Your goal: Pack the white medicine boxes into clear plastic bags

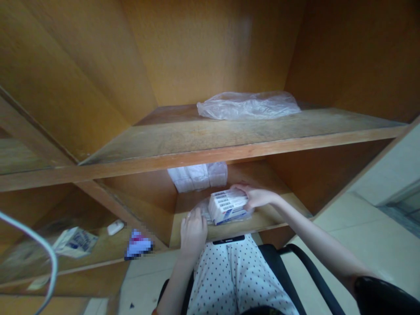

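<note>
A bundle of small white boxes [227, 206] with barcodes and blue print lies on the lower shelf, near its front edge. My right hand [251, 195] grips the right end of this bundle, its fingers partly hidden behind it. Clear plastic wrap [205, 209] shows at the left of the boxes and under their right end. My left hand [193, 228] is at the left, its fingers curled together onto the edge of that plastic, apart from the boxes; the fingertips are hard to make out.
White wrapped packs [200, 176] stand deeper on the same shelf. A crumpled plastic bag [247, 106] lies on the upper shelf [197, 138]. The left compartment holds a white box [76, 241] and a small white object [115, 227]. A white cable [49, 251] hangs in front.
</note>
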